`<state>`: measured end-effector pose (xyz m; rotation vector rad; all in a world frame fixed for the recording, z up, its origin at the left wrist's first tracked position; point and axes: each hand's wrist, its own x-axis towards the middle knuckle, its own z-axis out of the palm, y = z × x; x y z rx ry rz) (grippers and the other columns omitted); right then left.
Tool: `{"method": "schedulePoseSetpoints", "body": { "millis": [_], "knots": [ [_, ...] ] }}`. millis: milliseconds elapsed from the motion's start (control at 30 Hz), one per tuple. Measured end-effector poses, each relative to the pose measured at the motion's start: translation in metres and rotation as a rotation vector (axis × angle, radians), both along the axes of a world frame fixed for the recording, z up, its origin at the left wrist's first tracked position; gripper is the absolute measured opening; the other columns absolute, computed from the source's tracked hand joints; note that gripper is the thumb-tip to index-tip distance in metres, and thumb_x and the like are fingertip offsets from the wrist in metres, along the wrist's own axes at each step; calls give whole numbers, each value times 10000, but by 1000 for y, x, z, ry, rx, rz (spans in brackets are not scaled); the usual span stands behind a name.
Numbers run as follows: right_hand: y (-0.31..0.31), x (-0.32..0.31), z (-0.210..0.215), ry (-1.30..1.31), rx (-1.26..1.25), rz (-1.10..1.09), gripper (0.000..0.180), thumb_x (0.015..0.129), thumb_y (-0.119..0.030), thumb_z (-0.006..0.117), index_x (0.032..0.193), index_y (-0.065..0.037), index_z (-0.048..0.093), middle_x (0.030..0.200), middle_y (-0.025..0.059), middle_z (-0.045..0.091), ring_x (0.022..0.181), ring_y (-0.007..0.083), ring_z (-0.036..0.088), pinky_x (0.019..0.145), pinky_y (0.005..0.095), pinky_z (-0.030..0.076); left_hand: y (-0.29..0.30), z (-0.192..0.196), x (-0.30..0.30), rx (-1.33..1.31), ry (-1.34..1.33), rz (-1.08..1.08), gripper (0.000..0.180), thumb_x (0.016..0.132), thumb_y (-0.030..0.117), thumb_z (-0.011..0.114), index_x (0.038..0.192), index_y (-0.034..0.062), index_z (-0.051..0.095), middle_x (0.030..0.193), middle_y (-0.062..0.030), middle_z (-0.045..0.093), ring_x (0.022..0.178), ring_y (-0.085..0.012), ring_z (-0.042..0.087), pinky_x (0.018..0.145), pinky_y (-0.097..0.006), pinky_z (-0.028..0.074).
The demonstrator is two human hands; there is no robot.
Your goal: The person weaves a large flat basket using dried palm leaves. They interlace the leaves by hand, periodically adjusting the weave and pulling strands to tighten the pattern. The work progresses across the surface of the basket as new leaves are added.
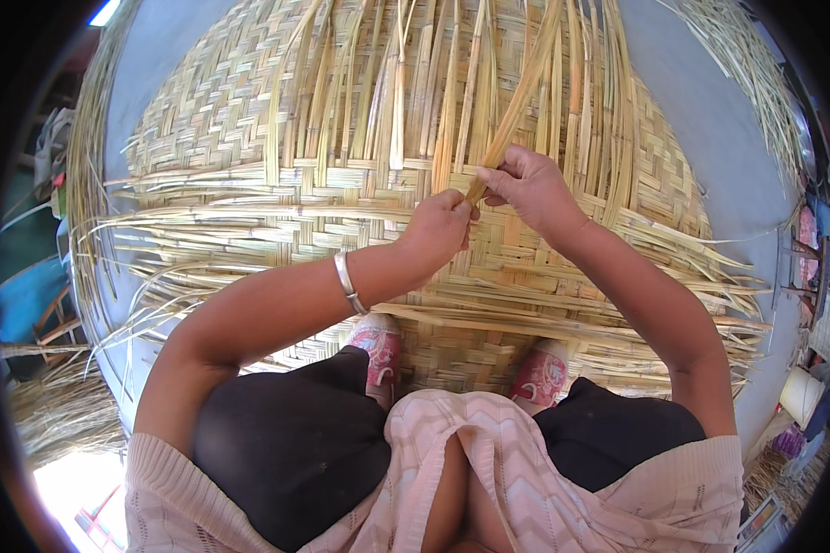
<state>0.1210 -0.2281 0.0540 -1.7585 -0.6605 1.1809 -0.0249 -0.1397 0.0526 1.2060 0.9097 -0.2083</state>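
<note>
With grips closed, the left hand [443,227] and right hand [533,192] pinch the near end of a long, flat, golden-yellow plant-fibre strip [518,103], whose long axis points away, leaning right, over a pale-yellow woven mat [214,111].

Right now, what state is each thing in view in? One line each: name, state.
Held strip: slanting up and rightward
Left hand: closed on its lower end
Right hand: pinching it
Woven mat: partly woven
Lengthwise strips: several near ends loose
Crosswise strips: outer ends loose
Bracelet: worn
Pink shoes: worn, toes forward
</note>
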Motion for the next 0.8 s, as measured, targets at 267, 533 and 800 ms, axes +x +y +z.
{"method": "schedulePoseSetpoints", "body": {
  "millis": [267, 533, 800],
  "knots": [
    [-4, -22, 25, -523, 218, 93, 170, 886, -181, 637, 865, -14, 612, 708, 110, 633, 659, 161, 641, 599, 351, 484, 10, 5, 16, -9, -13, 109, 167, 957, 140, 434, 897, 28, 543, 695, -17, 469, 559, -128, 464, 531, -269, 392],
    [5, -2, 37, 225, 280, -228, 182, 942, -158, 581, 1025, 4, 589, 957, 108, 666, 881, 190, 669, 806, 312, 564, 30, 32, 8, -409, -217, 213, 168, 945, 140, 471, 896, 2, 553, 700, -34, 499, 584, -171, 510, 536, -278, 426],
    [0, -3, 29, 97, 219, -187, 215, 940, -157, 588, 1045, 30, 583, 958, 98, 658, 859, 149, 657, 779, 268, 572, 18, 28, 0, -44, -191, 27, 249, 990, 216, 447, 960, 2, 572, 735, -27, 538, 648, -125, 547, 629, -257, 481]
  ]
}}
